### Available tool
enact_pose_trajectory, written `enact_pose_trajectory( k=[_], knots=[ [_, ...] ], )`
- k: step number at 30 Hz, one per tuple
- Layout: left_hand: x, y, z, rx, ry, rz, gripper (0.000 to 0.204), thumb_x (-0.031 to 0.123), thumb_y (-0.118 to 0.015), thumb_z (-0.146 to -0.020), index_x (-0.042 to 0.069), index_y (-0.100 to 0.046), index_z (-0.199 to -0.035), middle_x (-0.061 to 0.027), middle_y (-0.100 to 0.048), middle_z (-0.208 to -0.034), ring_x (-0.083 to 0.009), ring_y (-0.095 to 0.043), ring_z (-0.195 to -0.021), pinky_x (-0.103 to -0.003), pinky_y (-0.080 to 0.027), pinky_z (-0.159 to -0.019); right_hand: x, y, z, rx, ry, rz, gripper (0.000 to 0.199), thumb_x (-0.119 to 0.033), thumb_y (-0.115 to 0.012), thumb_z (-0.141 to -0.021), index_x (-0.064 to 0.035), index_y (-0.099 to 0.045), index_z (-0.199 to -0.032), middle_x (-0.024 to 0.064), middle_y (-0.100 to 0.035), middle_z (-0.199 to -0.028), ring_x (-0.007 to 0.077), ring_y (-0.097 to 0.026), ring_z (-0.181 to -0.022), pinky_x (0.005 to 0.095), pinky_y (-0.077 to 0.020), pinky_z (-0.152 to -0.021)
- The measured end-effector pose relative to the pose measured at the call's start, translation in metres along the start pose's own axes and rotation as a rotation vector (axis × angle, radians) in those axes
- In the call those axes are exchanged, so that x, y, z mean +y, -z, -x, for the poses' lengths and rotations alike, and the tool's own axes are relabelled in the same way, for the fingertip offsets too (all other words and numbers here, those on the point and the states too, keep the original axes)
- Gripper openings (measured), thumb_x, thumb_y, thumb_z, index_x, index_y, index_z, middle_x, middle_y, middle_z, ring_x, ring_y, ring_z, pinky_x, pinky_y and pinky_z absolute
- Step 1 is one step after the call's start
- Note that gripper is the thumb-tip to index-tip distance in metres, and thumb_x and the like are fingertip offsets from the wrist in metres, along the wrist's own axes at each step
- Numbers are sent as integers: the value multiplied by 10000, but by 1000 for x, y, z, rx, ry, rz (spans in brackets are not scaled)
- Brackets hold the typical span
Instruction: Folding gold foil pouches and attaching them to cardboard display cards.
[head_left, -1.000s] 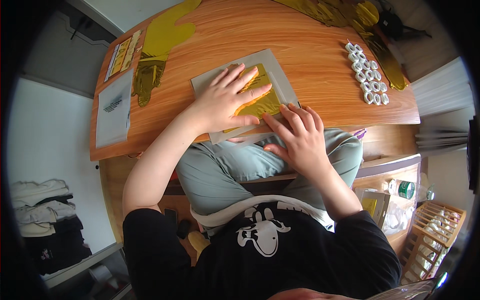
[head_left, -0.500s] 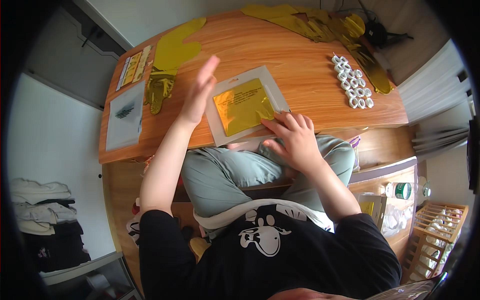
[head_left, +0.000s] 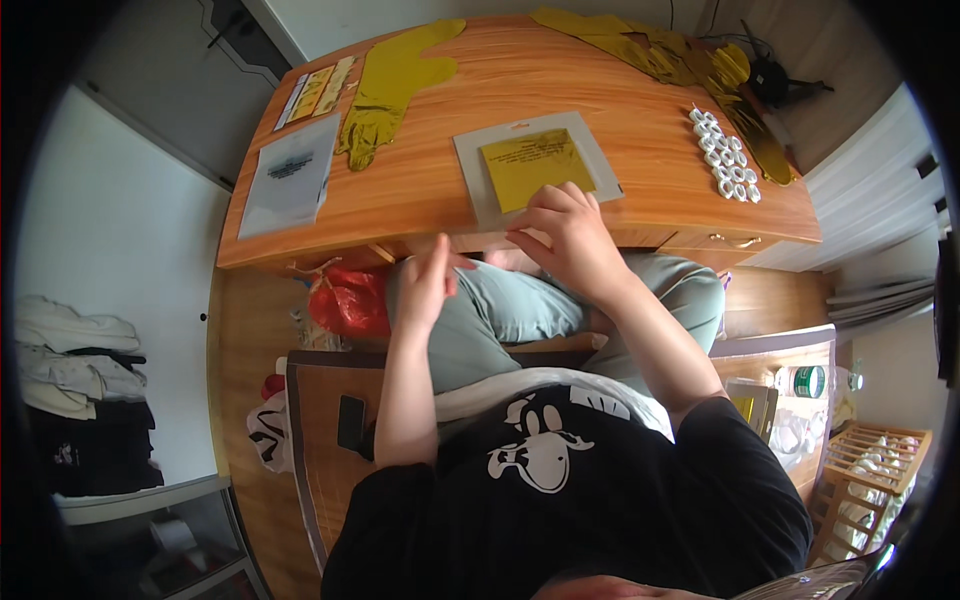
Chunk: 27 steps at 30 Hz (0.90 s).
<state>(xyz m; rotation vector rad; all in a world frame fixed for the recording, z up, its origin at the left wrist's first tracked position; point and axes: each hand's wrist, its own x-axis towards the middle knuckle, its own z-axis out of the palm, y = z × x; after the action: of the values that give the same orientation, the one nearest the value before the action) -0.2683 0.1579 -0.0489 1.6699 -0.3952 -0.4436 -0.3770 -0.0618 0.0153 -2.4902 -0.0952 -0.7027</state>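
A flat grey sleeve (head_left: pixel 468 165) with a hang hole lies on the wooden desk (head_left: pixel 400 205), with a folded gold foil piece (head_left: pixel 530 165) inside it. Over the sleeve's front edge hovers my right hand (head_left: pixel 572 238), its fingers loosely bent and the thumb apart from them; I see nothing in it. My left hand (head_left: pixel 430 285) is raised above my lap, short of the desk's front edge. Its fingers are stretched out, slightly blurred, and it holds nothing visible.
Flat gold foil balloons (head_left: pixel 395 85) lie at the desk's back left, and more foil (head_left: pixel 665 55) at the back right. White rolls (head_left: pixel 722 155) stand in rows at right. At left are a clear plastic bag (head_left: pixel 285 190) and a picture strip (head_left: pixel 318 90). A phone (head_left: pixel 351 422) lies lower left.
My left hand has come down and back from above the desk to over my lap. My right hand has lifted off the sleeve. The view has shifted, so the sleeve appears farther away.
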Motion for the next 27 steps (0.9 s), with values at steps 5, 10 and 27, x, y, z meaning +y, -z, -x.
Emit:
enact_pose_trajectory(
  k=[5, 10, 27],
  knots=[
    [-12, -21, -19, -99, 35, 195, 535, 580, -555, -1048, 143, -669, -760, 70, -409, -524, -43, -327, -444, -244, -221, -442, -10, -32, 7, 36, 56, 127, 134, -263, -811, -843, -177, -820, -945, 6, -644, -965, 249, -580, -1000, 410, -440, -910],
    [6, -31, -11, -54, 136, 254, 466, 440, -599, -1051, 96, -693, -751, 76, -414, -540, -35, -336, -456, -252, -210, -436, -18, -47, 14, 93, 69, 245, 124, -290, -779, -864, -202, -814, -946, -15, -646, -977, 238, -575, -1015, 421, -436, -920],
    [10, -44, -8, -50, -22, 99, 328, 376, -625, -1022, 110, -785, -915, 88, -452, -579, -25, -336, -455, -246, -216, -413, -10, -61, 22, -4, 2, 433, 166, -275, -694, -946, -141, -701, -1045, 53, -648, -1116, 302, -555, -1154, 476, -422, -988]
  ],
)
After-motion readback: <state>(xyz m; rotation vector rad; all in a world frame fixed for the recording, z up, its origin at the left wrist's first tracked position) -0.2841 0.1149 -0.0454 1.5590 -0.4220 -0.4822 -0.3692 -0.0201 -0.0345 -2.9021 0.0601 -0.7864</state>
